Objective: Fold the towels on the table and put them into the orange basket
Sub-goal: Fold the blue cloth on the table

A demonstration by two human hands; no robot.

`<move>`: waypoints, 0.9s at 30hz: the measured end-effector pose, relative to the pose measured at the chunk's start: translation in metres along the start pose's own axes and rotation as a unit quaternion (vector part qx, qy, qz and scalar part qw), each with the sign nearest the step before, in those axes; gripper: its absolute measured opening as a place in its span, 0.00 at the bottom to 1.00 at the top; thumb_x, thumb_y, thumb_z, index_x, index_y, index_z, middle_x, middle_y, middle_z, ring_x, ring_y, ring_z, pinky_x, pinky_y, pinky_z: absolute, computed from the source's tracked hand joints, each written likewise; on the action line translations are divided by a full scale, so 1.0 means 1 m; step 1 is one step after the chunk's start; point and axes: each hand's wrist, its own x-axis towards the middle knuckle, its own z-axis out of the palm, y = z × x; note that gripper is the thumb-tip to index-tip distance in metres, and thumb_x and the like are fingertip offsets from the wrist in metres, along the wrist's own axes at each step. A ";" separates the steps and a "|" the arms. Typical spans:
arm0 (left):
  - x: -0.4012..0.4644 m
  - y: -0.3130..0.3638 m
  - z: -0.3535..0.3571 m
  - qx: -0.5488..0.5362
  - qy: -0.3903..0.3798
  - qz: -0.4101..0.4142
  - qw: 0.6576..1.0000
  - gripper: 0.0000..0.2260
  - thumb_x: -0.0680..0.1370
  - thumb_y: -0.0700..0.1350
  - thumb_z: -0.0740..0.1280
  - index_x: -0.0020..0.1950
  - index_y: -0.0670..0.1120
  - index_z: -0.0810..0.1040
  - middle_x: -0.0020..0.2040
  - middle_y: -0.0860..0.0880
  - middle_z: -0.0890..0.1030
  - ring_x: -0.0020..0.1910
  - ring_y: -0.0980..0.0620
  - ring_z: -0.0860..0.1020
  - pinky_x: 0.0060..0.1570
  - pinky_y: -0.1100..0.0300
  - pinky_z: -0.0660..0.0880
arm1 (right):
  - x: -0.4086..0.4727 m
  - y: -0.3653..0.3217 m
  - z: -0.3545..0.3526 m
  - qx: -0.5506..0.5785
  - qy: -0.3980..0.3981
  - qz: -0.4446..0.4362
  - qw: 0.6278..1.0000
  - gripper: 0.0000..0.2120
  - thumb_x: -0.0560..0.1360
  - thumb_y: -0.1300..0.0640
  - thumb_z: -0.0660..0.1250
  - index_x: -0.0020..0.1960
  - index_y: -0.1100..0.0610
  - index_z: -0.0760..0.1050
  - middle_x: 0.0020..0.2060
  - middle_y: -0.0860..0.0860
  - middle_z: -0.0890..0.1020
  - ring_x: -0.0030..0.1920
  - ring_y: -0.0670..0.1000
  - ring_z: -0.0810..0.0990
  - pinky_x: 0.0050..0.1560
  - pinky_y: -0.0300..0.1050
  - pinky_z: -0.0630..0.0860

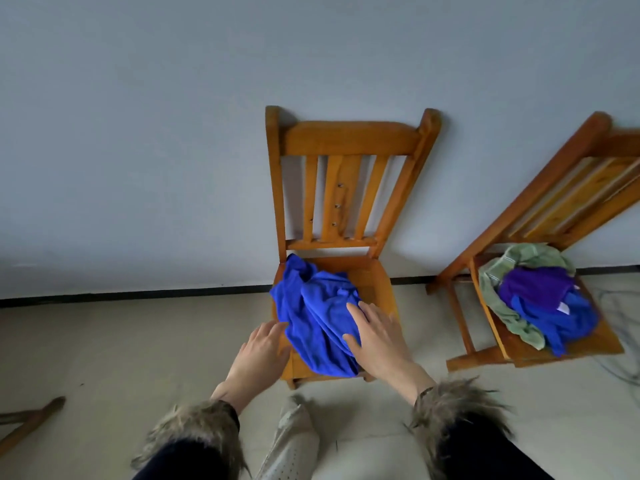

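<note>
A crumpled blue towel (pixel 317 317) lies on the seat of a wooden chair (pixel 349 143) in front of me. My right hand (pixel 377 337) rests flat on the towel's right side with straight, spread fingers. My left hand (pixel 259 355) reaches to the towel's left edge, its fingertips touching the cloth, fingers relaxed. A second wooden chair (pixel 540 199) at the right carries a pile of towels: a green one (pixel 498 292), a purple one (pixel 535 285) and a blue one (pixel 561 320). No orange basket is in view.
Both chairs stand against a pale wall on a light tiled floor. A wooden stick (pixel 31 420) lies on the floor at the far left. Cables (pixel 620 362) trail on the floor past the right chair. My knee (pixel 294 441) shows between my fur-cuffed sleeves.
</note>
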 end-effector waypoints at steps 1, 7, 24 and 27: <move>0.021 -0.002 0.002 0.006 -0.013 -0.006 1.000 0.21 0.80 0.48 0.58 0.73 0.48 0.62 0.72 0.48 0.64 0.71 0.48 0.62 0.67 0.54 0.63 | 0.016 0.007 0.002 -0.002 -0.006 -0.001 1.000 0.27 0.80 0.47 0.53 0.76 0.52 0.50 0.75 0.51 0.54 0.75 0.52 0.52 0.73 0.56 0.52; 0.134 -0.001 0.019 0.000 -0.058 -0.038 0.998 0.20 0.79 0.45 0.59 0.72 0.46 0.64 0.70 0.45 0.68 0.67 0.46 0.67 0.65 0.55 0.64 | 0.112 0.047 0.020 0.018 -0.005 -0.006 1.000 0.27 0.80 0.48 0.55 0.75 0.54 0.54 0.73 0.53 0.62 0.73 0.53 0.58 0.70 0.55 0.59; 0.271 -0.035 0.117 -0.106 0.018 -0.134 0.985 0.10 0.76 0.42 0.67 0.56 0.41 0.78 0.53 0.44 0.77 0.55 0.45 0.72 0.50 0.63 0.64 | 0.277 0.083 0.101 0.081 -0.069 -0.124 0.987 0.24 0.79 0.59 0.58 0.74 0.53 0.59 0.70 0.51 0.67 0.72 0.55 0.59 0.69 0.54 0.59; 0.254 -0.025 0.103 -0.121 0.043 -0.041 0.991 0.07 0.75 0.40 0.69 0.51 0.40 0.80 0.47 0.47 0.81 0.48 0.52 0.75 0.47 0.68 0.63 | 0.286 0.075 0.096 0.068 -0.143 -0.166 0.973 0.25 0.78 0.60 0.59 0.74 0.47 0.59 0.75 0.48 0.58 0.75 0.52 0.50 0.71 0.59 0.52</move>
